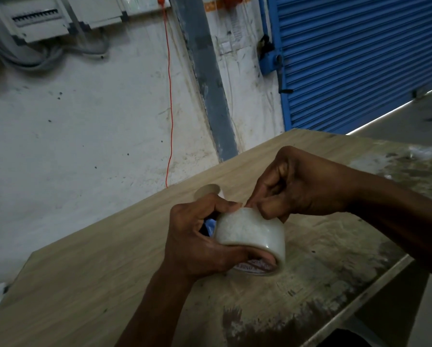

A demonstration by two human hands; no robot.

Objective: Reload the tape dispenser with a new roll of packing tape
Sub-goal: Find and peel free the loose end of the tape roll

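Head view, looking down at a wooden table (89,284). Left hand (197,241) curled around a roll of clear packing tape (251,236), lifted just above the tabletop, likely steadied so the loose end can be found. Right hand (302,186) with fingers bent, thumb and fingertips pinching at the roll's top edge. Empty cardboard core (207,190) lying behind. Dispenser not clearly visible; something blue half-hidden behind the left hand.
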